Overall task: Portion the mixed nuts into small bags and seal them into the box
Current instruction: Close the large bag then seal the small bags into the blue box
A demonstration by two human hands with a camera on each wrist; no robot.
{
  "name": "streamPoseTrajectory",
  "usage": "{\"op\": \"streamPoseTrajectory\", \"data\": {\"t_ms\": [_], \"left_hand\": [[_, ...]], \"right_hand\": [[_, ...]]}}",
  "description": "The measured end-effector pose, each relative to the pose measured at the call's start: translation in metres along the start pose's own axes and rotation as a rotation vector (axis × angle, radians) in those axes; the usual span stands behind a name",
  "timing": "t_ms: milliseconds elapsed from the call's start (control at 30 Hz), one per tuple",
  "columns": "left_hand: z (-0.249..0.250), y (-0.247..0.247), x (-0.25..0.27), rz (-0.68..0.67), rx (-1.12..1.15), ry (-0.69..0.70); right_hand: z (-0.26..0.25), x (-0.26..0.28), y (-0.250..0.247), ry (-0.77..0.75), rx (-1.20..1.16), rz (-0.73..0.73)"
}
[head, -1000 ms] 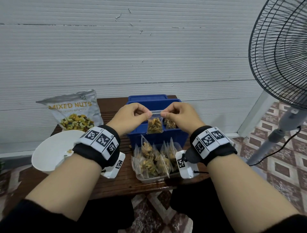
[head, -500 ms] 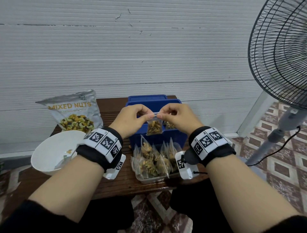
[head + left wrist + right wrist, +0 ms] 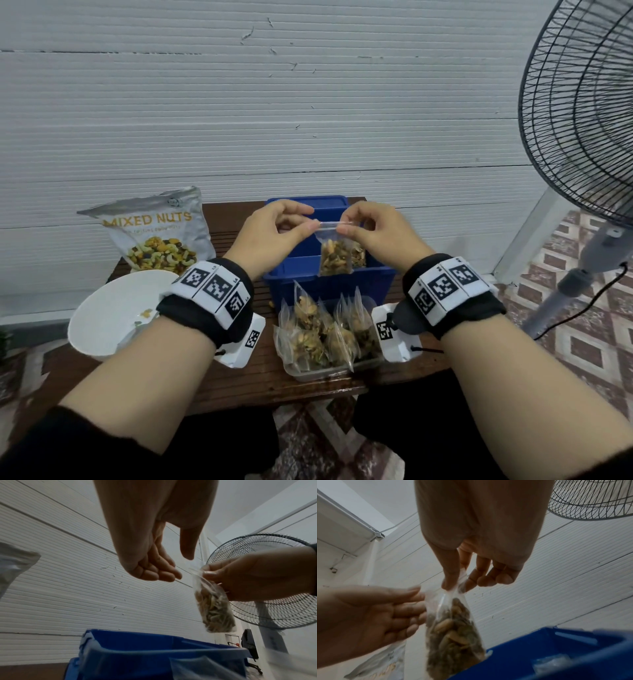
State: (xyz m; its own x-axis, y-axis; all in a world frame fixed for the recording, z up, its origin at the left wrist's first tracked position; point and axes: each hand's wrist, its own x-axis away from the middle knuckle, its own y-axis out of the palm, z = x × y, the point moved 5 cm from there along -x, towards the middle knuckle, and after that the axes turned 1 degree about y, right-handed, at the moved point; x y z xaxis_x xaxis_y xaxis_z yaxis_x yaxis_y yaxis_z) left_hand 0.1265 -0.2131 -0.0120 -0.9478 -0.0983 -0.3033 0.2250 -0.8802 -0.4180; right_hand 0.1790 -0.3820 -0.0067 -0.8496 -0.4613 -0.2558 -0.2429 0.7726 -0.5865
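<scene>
My left hand (image 3: 270, 236) has slid back along the zip strip of the small bag (image 3: 337, 255) and now sits at its left end, where half a second ago its fingertips were nearly touching those of my right hand (image 3: 371, 236). From the left wrist view that hand looks to have come off the plastic, though the head view has it at the corner. The bag has risen slightly above the blue box (image 3: 329, 274).

Soft even daylight; head view sharp, wrist views dimmer, edge-blurred, distorted.
</scene>
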Motion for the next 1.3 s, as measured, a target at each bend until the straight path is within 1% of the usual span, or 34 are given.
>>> {"op": "streamPoseTrajectory", "data": {"t_ms": [133,200,267,333,467,600,800,900,1033,1100,1300], "left_hand": [[-0.016,-0.017,-0.017,0.099,-0.054,-0.087],[-0.029,-0.024,-0.025,0.140,-0.090,-0.156],[-0.046,-0.028,-0.033,0.145,-0.136,-0.231],[-0.063,-0.030,-0.040,0.118,-0.187,-0.310],[-0.086,-0.028,-0.050,0.009,-0.322,-0.442],[-0.103,-0.021,-0.056,-0.072,-0.373,-0.526],[-0.120,-0.018,-0.059,-0.090,-0.346,-0.562],[-0.121,-0.016,-0.061,-0.108,-0.341,-0.539],[-0.121,-0.015,-0.064,-0.110,-0.324,-0.512],[-0.122,-0.016,-0.064,-0.098,-0.321,-0.512],[-0.122,-0.014,-0.062,-0.095,-0.297,-0.495]], "right_hand": [[0.000,-0.013,-0.019,0.016,0.103,0.038],[0.001,-0.022,-0.026,0.028,0.192,0.022],[0.006,-0.032,-0.031,0.049,0.269,-0.012],[0.014,-0.041,-0.031,0.089,0.368,-0.086],[0.036,-0.061,-0.023,0.134,0.665,-0.283],[0.054,-0.078,-0.012,0.165,0.809,-0.442],[0.073,-0.097,0.006,0.198,0.952,-0.645],[0.082,-0.104,0.012,0.198,1.029,-0.712],[0.089,-0.113,0.019,0.188,1.106,-0.758],[0.091,-0.116,0.023,0.157,1.167,-0.772],[0.095,-0.124,0.032,0.051,1.326,-0.745]]}}
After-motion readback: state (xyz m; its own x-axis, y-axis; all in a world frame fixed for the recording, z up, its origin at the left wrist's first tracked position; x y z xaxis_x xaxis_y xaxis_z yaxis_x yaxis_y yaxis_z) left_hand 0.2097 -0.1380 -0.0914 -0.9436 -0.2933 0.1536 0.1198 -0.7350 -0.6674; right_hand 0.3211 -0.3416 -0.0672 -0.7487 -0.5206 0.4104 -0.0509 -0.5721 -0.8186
